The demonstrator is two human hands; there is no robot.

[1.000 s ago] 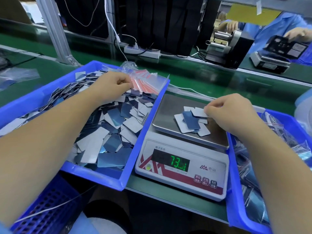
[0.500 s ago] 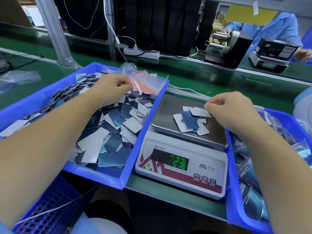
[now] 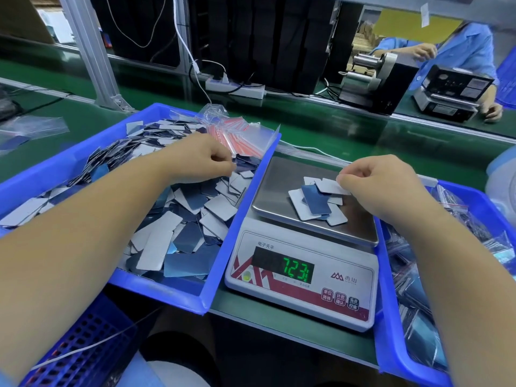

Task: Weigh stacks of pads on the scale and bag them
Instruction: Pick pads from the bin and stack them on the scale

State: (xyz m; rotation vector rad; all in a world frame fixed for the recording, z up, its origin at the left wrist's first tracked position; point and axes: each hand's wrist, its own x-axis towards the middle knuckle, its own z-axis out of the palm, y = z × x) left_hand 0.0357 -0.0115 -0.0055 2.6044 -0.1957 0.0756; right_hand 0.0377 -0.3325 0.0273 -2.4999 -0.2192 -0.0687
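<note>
1. Viewing from the head camera, the right hand (image 3: 377, 188) pinches one white rectangular pad (image 3: 329, 186) at the top of a small loose stack of white and blue rectangular pads (image 3: 317, 202). That stack lies on the steel platform of the white digital scale (image 3: 301, 280), right of its centre.
2. The pinch at the pad's edge is judged to serve fine adjustment: one piece can be added or taken off without disturbing the rest of the stack.
3. The left hand (image 3: 201, 159) is curled, fingertips together, over the heap in the blue plastic tray on the left (image 3: 178, 289); whether it grips a pad or a bag cannot be told. It sits just beside the bundle of clear zip bags with red strips (image 3: 240, 135), probably to fetch a bag or more pads.
4. The scale stands between the left tray and the blue plastic tray on the right (image 3: 391, 331), which holds filled clear bags. This layout appears to run supply, weighing, output from left to right.
5. All items rest on the green table (image 3: 321, 129).
6. Readable markings: green display digits "723", followed by a partial segment; "电子天平" above the display; the brand mark "香山" to its right. The three red button labels are too small to read reliably.
</note>
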